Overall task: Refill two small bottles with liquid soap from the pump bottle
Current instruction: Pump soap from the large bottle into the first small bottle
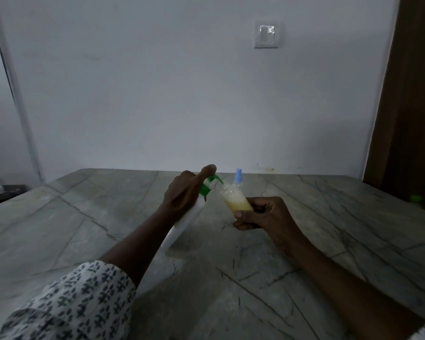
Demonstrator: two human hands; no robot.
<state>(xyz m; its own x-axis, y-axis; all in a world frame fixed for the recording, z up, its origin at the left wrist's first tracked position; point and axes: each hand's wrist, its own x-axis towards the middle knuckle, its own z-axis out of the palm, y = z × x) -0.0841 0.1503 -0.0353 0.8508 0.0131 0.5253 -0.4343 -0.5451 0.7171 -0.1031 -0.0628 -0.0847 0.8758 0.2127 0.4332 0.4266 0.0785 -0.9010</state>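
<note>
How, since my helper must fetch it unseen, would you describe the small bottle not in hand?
On the grey marble table, look toward the far edge, below the wall switch. Standing upright just behind the soap-filled bottle in the right hand is the small bottle; it alone has a pale blue cap.

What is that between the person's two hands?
In the head view, between the left hand and right hand the pump bottle's green spout meets the small clear bottle, part-filled with yellowish soap. A blue-capped bottle stands behind.
</note>
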